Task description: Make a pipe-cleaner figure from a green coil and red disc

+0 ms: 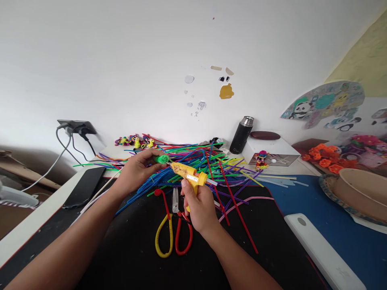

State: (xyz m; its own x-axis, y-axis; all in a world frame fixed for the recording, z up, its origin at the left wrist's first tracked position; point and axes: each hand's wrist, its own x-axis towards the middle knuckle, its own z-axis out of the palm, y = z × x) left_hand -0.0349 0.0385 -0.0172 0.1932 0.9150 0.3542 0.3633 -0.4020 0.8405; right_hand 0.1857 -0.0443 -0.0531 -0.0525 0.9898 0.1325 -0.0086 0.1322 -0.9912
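Observation:
My left hand is closed on a small green coil of pipe cleaner, held above the pile. In my right hand is a yellow hot glue gun, its handle wrapped by my fingers. The nozzle points left and meets or nearly meets the green coil; I cannot tell whether they touch. A glue stick pokes out of the gun's back end. Below the hands lie scissors with one yellow and one red handle. A red pipe cleaner with a coiled end lies beside them.
Many coloured pipe cleaners spread across the black mat. Behind stand a black flask and a white box with a small figure. A phone lies left, a white device right.

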